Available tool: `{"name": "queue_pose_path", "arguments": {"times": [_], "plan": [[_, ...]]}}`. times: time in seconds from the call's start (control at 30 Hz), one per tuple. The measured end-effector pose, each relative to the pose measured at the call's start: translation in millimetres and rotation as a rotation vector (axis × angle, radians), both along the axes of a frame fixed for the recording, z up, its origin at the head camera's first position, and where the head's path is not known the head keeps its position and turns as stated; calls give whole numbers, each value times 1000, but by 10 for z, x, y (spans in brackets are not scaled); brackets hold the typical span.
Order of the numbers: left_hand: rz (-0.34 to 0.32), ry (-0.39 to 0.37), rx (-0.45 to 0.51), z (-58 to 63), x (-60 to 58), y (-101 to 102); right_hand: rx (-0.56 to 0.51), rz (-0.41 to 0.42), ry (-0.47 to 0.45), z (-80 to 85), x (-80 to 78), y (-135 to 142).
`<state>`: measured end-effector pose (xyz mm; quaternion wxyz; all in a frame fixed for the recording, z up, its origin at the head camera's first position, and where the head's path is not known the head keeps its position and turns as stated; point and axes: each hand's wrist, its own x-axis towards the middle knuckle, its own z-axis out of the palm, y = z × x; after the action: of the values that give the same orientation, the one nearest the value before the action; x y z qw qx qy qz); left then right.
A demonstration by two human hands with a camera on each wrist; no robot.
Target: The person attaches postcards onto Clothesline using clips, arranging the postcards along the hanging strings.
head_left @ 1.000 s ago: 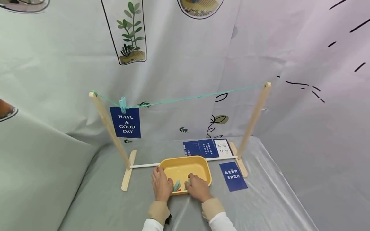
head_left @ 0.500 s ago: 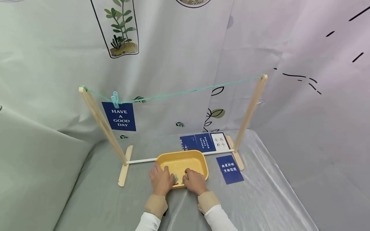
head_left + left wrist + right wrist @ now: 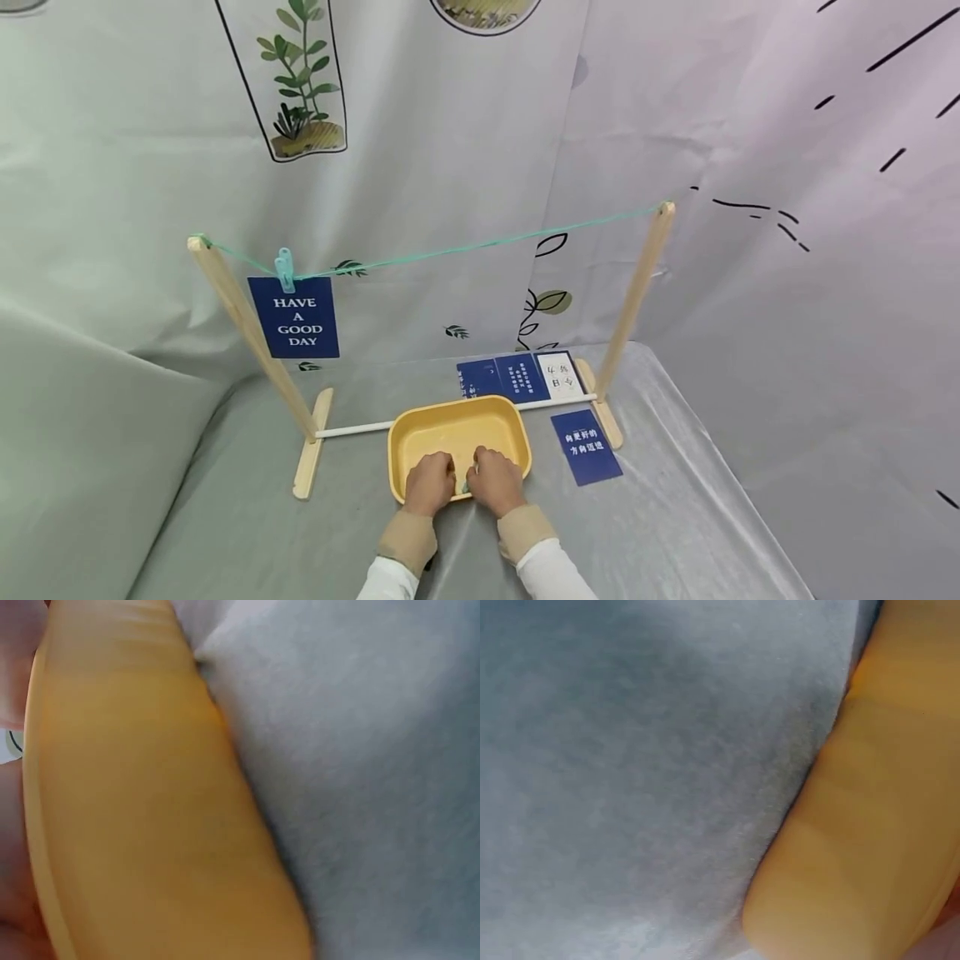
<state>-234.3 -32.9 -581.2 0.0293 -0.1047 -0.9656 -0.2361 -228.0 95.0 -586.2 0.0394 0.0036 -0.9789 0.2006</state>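
Note:
Both hands reach over the near rim of a yellow tray. My left hand is at the tray's near left, its fingers bent down inside; whether it holds anything I cannot tell. Close beside it, my right hand pinches a teal clothespin, mostly covered by the fingers. The other small pegs are hidden under the hands. On the green string, another teal clothespin holds a dark blue card reading "HAVE A GOOD DAY". The wrist views mainly show the tray's outer wall.
Two wooden posts carry the string, joined low down by a white rod behind the tray. Several cards lie at the back right. A single blue card lies right of the tray on the grey cloth.
The left hand has moved from the tray's left side inward, close to the right hand, and its fingers now bend down. Pegs visible earlier between the hands are mostly covered. The head view has shifted slightly.

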Motion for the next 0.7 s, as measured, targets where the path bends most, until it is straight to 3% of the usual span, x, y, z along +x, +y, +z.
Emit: {"name": "queue_pose_path", "arguments": {"times": [0.17, 0.4, 0.5, 0.6, 0.7], "plan": [[35, -41, -55, 111, 4, -1, 48, -50, 57, 3, -19, -42], [126, -47, -34, 180, -15, 16, 42, -88, 299, -51, 60, -91], [170, -18, 63, 242, -21, 28, -81, -55, 415, -48, 75, -50], [182, 11, 216, 308, -21, 25, -277, -32, 537, 27, 73, 59], [178, -62, 378, 322, 12, -7, -420, -61, 651, 91, 79, 261]]}}
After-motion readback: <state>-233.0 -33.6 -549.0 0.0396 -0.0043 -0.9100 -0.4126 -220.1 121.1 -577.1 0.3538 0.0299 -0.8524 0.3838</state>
